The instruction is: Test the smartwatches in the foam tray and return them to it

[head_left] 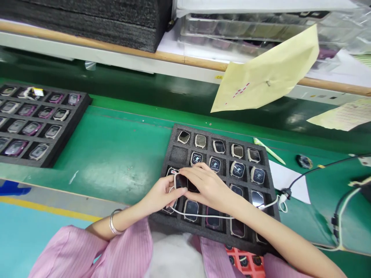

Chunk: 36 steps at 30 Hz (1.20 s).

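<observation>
A strapless smartwatch (180, 181) with a dark screen and pale frame is pinched in my left hand (162, 192), above the foam tray. My right hand (206, 184) closes on the same watch from the other side, thumb at its lower edge and fingers at its top. A thin white cable (203, 216) runs from my left fingers under my right forearm to a plug at the right. Beneath both hands lies a black foam tray (169, 164) with smartwatches in its pockets. Some in the second row have lit screens; my hands hide several pockets.
Another foam tray (75, 112) of watches lies at the left. Right of the near tray are a pale green pen (269, 150), white paper (285, 181), a small dark round item (304, 161) and black cables (315, 168). Yellow paper (266, 73) hangs from the shelf (121, 58).
</observation>
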Each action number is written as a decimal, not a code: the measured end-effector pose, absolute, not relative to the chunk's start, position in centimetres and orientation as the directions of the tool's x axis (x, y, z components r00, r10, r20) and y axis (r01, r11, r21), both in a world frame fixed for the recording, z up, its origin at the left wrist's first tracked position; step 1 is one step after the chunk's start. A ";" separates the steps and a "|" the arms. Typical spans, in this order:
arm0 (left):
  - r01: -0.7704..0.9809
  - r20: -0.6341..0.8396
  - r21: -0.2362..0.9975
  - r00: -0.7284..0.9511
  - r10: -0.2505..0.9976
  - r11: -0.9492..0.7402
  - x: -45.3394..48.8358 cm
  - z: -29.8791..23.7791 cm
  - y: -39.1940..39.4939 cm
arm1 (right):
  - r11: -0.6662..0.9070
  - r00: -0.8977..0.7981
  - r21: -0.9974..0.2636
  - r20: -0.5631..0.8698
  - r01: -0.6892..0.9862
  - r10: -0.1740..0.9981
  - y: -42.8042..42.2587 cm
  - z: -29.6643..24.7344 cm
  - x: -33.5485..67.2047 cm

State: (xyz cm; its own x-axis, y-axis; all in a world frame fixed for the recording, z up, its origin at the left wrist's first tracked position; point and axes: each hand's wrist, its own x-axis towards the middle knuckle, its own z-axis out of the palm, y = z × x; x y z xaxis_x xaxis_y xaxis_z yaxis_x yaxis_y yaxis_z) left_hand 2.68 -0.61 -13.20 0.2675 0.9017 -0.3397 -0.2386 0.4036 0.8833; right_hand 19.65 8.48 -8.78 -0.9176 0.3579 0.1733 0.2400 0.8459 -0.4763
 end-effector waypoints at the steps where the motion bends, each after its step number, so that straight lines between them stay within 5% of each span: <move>1: -0.233 -0.341 0.888 0.245 0.908 0.396 2.8 -13.0 -0.7 | 0.846 -0.913 -0.479 0.193 0.232 0.360 8.4 -8.9 19.7; 9: -0.297 -0.353 0.871 0.178 0.919 0.392 3.5 -11.8 -1.0 | 0.855 -0.853 -0.447 0.306 0.263 0.422 6.7 -9.8 20.1; 15: -0.325 -0.359 0.861 0.156 0.920 0.391 3.6 -12.0 -1.3 | 0.781 -0.790 -0.413 0.200 0.468 0.580 3.0 -10.2 22.4; 20: -0.300 -0.348 0.875 0.155 0.924 0.380 3.4 -12.0 -1.5 | 0.864 -0.902 -0.302 0.028 0.404 0.432 0.1 -11.2 26.7; 25: -0.250 -0.330 0.896 0.176 0.927 0.366 3.6 -12.0 -1.7 | 0.891 -0.906 -0.168 -0.034 0.422 0.422 0.7 -11.9 28.5; 31: -0.243 -0.299 0.912 0.157 0.941 0.330 4.5 -11.8 -0.1 | 0.878 -0.900 -0.211 -0.026 0.429 0.434 4.2 -10.9 29.1; 36: -0.258 -0.330 0.895 0.166 0.929 0.364 4.9 -11.9 0.9 | 0.771 -0.813 -0.484 0.185 0.414 0.552 6.9 -8.3 27.0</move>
